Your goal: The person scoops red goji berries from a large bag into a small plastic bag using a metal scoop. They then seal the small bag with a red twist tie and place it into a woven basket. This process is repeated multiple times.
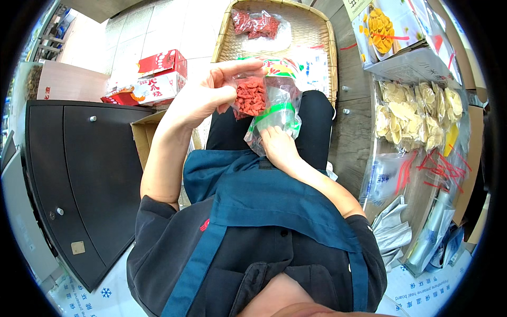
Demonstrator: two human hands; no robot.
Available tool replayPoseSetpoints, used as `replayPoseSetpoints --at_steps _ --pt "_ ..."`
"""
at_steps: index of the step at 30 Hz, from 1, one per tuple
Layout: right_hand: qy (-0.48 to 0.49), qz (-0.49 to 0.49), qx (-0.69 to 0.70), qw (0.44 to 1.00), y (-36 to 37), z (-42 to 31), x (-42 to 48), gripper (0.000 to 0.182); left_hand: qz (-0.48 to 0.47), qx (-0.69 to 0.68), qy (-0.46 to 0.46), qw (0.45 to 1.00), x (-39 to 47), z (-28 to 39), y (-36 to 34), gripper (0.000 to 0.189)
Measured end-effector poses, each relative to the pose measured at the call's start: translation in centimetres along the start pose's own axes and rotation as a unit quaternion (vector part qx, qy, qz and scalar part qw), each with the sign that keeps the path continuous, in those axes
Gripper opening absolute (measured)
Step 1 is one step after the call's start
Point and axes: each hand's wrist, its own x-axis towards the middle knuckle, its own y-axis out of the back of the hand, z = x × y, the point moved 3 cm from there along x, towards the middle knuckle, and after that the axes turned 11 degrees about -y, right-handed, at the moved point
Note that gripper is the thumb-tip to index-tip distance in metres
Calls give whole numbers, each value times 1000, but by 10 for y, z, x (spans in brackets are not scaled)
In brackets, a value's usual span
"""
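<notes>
My left hand (208,91) pinches a small clear packet of dried red goji berries (250,96) between thumb and fingers, above my left thigh. A larger clear plastic bag with green printed bands (279,109) lies across my lap, close to the right of the packet. My right hand (278,146) has its fingers on the lower part of this bag. Whether the fingertips are inside the bag or only grip its film, I cannot tell. Dark contents show through the bag's far end.
A woven bamboo tray (332,47) ahead of my knees holds more red berry packets (257,25). On the left stand a dark cabinet (95,166) and red-and-white cartons (158,81). At right are bagged pale dried slices (412,111), red ties (445,168) and a printed carton (408,63).
</notes>
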Motion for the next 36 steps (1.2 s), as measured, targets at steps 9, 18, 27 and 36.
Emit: replayPoseSetpoints --at_steps 9,18,27,36 --pt "-19 84 181 980 138 -15 -2 42 -130 -90 -2 987 4 8 -9 62" --pt "-13 -104 524 845 117 2 40 80 -208 -145 -40 967 21 45 -37 56" --pt "-100 125 669 726 144 8 52 63 -86 64 -121 987 11 -49 -61 108" --pt "-129 127 755 631 158 13 51 44 -7 -156 -39 987 14 -60 -81 64"
